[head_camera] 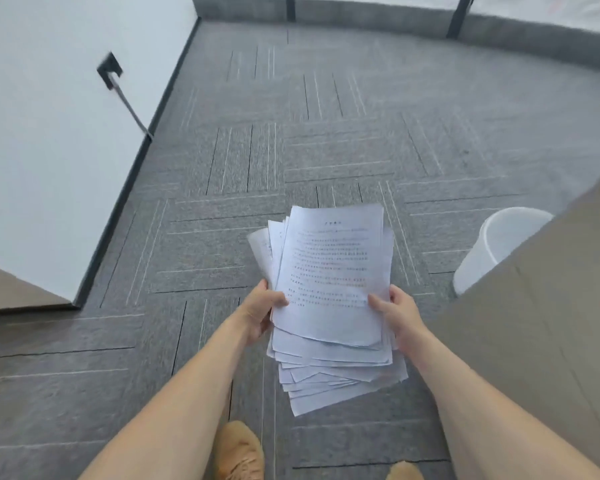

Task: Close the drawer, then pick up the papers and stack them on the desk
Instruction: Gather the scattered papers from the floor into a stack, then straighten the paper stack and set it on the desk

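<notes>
Item: loose printed papers (333,292), a thick uneven sheaf with edges fanned and corners offset. Location: in the air above the grey carpet (361,133), in front of me; the bench (541,323) lies to my right, just beside the sheaf. Hold: my left hand (262,311) and right hand (397,315) clasp opposite side edges, thumbs on the top sheet, fingers curled beneath, presumably to keep the ragged sheets from sliding apart. Also present: white wastebasket (496,247), tan shoes (239,452). Drawer: not visible.
</notes>
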